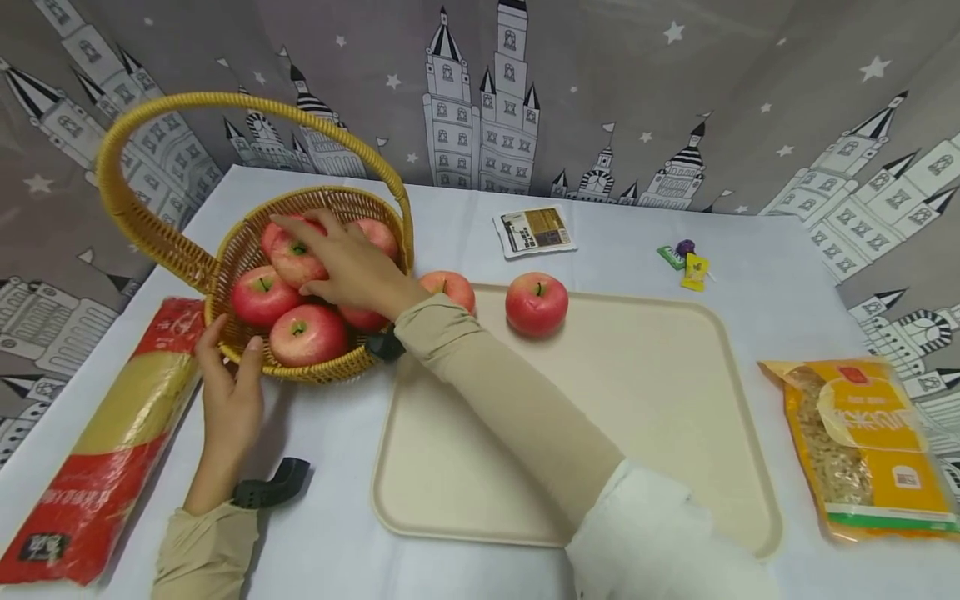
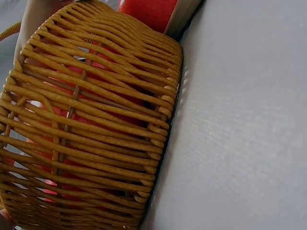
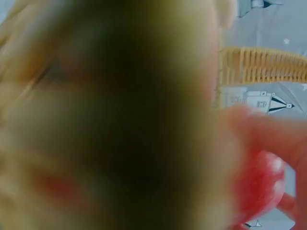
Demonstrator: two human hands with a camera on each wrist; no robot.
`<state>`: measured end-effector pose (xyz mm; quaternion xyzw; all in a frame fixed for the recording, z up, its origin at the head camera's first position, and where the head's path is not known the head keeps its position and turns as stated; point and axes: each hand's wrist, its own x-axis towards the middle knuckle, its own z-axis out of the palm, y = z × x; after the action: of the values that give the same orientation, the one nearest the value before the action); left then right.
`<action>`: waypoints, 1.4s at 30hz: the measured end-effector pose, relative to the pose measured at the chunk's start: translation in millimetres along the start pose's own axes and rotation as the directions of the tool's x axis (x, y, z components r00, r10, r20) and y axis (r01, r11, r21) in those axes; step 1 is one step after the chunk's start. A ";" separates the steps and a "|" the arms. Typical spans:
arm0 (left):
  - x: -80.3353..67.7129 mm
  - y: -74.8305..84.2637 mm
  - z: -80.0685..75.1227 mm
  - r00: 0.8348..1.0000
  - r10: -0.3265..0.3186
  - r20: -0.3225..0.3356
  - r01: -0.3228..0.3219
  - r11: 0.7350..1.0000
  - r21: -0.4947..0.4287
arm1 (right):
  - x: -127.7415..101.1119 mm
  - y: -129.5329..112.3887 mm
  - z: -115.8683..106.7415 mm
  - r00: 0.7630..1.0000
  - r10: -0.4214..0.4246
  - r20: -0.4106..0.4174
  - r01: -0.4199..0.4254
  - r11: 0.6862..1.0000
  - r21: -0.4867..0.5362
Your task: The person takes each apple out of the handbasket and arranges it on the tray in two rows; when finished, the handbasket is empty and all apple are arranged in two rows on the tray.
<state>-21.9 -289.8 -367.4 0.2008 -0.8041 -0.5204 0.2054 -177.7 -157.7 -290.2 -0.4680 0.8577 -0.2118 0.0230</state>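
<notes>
In the head view, a yellow wicker basket with a tall hoop handle holds several red apples. My left hand grips its near left rim, thumb and fingers spread apart. The basket's woven wall fills much of the left wrist view, with red fruit showing through the gaps. Reaching across into the basket, my right hand has its fingers around an apple on top of the pile. That apple also appears between fingers in the right wrist view, where a dark blur covers the left part.
A beige tray lies right of the basket; one apple is on it and another apple sits at its far left corner. Around it are a red-yellow packet, a white sachet, small candies and an orange bag.
</notes>
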 end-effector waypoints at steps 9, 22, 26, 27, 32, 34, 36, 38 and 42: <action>-0.5 1.5 1.1 1.000 0.001 -0.010 -0.001 1.000 0.017 | -41.9 11.9 -20.9 0.999 0.023 -0.046 -0.009 0.959 0.283; -2.0 3.2 -1.8 1.000 -0.004 -0.003 0.005 1.000 0.025 | -177.7 73.3 -65.2 0.973 0.160 -0.169 -0.097 0.939 0.330; -1.0 2.8 0.2 1.000 -0.010 0.007 0.010 1.000 0.022 | -228.4 101.3 -76.1 0.931 0.254 -0.263 -0.161 0.930 0.331; -0.5 2.8 1.1 1.000 -0.011 0.012 0.010 1.000 0.021 | -241.8 108.4 -77.8 0.918 0.280 -0.282 -0.181 0.926 0.331; -0.2 2.6 3.5 1.000 -0.014 0.019 0.013 0.999 0.031 | -293.1 140.5 -77.7 0.862 0.399 -0.314 -0.310 0.903 0.298; -0.4 3.5 3.3 1.000 -0.013 0.018 0.012 0.999 0.034 | -304.2 151.8 -74.4 0.851 0.424 -0.310 -0.337 0.894 0.296; -0.9 4.4 2.6 1.000 -0.015 0.013 0.015 0.999 0.036 | -310.7 160.8 -70.7 0.846 0.441 -0.301 -0.357 0.886 0.296; -1.8 5.2 2.0 1.000 -0.020 0.012 0.020 0.999 0.037 | -314.0 168.2 -66.6 0.840 0.461 -0.286 -0.376 0.875 0.306; -3.0 5.5 1.3 1.000 -0.019 0.004 0.019 0.999 0.036 | -313.5 176.7 -59.4 0.832 0.484 -0.271 -0.395 0.860 0.324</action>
<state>-20.7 -285.2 -363.2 0.2109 -0.8119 -0.5081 0.1953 -156.1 200.7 -354.0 -0.2052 0.8988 -0.3870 -0.0184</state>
